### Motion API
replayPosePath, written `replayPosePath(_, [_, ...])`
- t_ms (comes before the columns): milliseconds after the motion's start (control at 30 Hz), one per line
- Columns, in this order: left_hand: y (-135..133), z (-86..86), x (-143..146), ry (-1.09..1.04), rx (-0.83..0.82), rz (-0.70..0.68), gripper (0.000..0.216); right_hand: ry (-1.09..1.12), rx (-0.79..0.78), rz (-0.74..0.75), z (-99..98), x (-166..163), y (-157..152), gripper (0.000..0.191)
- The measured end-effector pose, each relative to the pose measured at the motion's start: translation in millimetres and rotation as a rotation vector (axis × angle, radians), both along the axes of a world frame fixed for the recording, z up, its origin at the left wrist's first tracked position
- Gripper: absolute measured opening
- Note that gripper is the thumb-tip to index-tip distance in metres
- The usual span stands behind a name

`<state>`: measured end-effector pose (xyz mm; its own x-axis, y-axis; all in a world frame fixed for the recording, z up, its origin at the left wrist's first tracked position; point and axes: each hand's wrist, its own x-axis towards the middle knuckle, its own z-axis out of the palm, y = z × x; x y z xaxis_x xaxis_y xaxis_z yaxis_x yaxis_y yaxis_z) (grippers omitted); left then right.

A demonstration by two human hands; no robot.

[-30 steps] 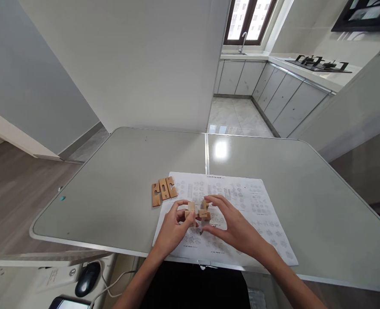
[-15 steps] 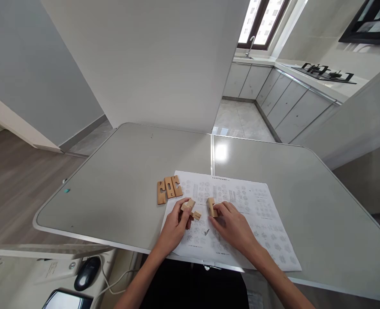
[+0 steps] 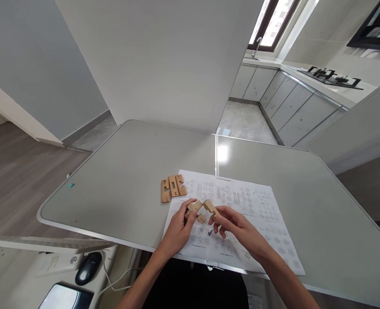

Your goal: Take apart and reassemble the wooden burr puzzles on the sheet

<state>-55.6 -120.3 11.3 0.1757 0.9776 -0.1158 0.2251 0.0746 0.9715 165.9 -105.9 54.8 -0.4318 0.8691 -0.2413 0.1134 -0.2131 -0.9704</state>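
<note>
My left hand [image 3: 177, 231] is closed around a small cluster of crossed wooden puzzle pieces [image 3: 202, 219], partly hidden by the fingers. Between the fingers and thumb of my right hand [image 3: 239, 225] is a notched wooden puzzle piece [image 3: 209, 206], tilted, its upper end close to the cluster. Whether the two touch is hard to tell. Beyond my left hand lie three flat wooden pieces side by side: one with a side notch [image 3: 165, 195], one with a slot [image 3: 173, 190] and another notched one [image 3: 181, 187]. Dark number-like marks show on them.
Under both hands a white sheet [image 3: 260, 227] printed with small diagrams covers part of the grey table [image 3: 128, 171]. A small teal bit [image 3: 70, 185] lies near the table's left edge. Lower left, a black mouse [image 3: 88, 268] and a phone-like device [image 3: 63, 297] rest on another surface.
My right hand has lifted its puzzle piece off the sheet, tilted it and brought it left, close to the cluster in my left hand. The view has shifted slightly.
</note>
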Motion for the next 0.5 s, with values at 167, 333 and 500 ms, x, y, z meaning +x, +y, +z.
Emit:
replayPosePath(167, [-2.1, -3.3, -1.2, 0.007, 0.019, -0.003, 0.052, -0.015, 0.012, -0.023, -9.3, 0.1, -1.2, 0.04])
replayPosePath(333, [-5.4, -5.8, -2.4, -0.082, 0.004, -0.012, 0.048, 0.011, 0.03, -0.055, -25.6, -3.0, -0.9, 0.037])
replayPosePath(500, [-6.3, 2.5, -5.2, -0.129, -0.028, -0.081, 0.055, 0.077, 0.064, -0.045, -36.1, -14.8, -5.8, 0.034])
